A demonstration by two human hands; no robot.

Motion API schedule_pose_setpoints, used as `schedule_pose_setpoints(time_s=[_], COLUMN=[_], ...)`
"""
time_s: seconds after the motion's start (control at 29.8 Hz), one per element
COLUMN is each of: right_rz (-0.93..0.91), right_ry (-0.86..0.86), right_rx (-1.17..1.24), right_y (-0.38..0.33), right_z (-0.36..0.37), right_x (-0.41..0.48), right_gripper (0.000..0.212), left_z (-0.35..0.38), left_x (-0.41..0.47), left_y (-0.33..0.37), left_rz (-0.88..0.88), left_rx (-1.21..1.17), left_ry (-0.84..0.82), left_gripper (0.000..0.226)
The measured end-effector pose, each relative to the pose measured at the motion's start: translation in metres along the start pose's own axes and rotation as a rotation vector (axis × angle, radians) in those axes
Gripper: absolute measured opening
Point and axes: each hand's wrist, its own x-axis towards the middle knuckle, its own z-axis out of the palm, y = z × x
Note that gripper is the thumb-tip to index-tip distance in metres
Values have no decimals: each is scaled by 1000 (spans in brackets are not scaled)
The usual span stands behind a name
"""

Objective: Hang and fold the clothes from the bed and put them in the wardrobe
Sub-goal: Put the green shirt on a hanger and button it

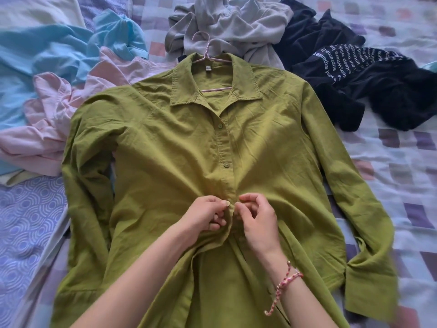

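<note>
**Pinching the green shirt (pixel 177 150) at its button placket**

At lower centre, the placket is gripped between the curled fingers of the left hand (pixel 205 215) and the right hand (pixel 259 221), which are set close together. The shirt is spread flat on the bed (pixel 402 162), and a pink hanger (pixel 208 55) is tucked in its collar. A grey garment (pixel 236 17) and a black garment (pixel 354 79) are heaped at the top, and a pink garment (pixel 59 114) and a blue garment (pixel 47 55) at the left.
</note>
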Motion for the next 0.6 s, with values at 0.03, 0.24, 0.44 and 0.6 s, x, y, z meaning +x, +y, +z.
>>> schedule_pose_setpoints(time_s=[0.03,0.24,0.44,0.6], right_rz=[5,-125,-344,-269], right_ry=[-20,-255,-344,-390], right_rx=[-44,-543,-900,-895], right_y=[1,29,23,19], right_z=[-8,-40,-25,-28], right_x=[-1,-27,-31,-30], right_gripper=[19,16,11,13], left_z=[4,26,26,38], left_x=[-3,-35,-37,-54], left_y=[-7,-83,-86,-89], left_rz=[65,588,521,427], left_rx=[82,1122,1158,1027], left_ry=[80,505,667,559], left_gripper=[26,36,34,32])
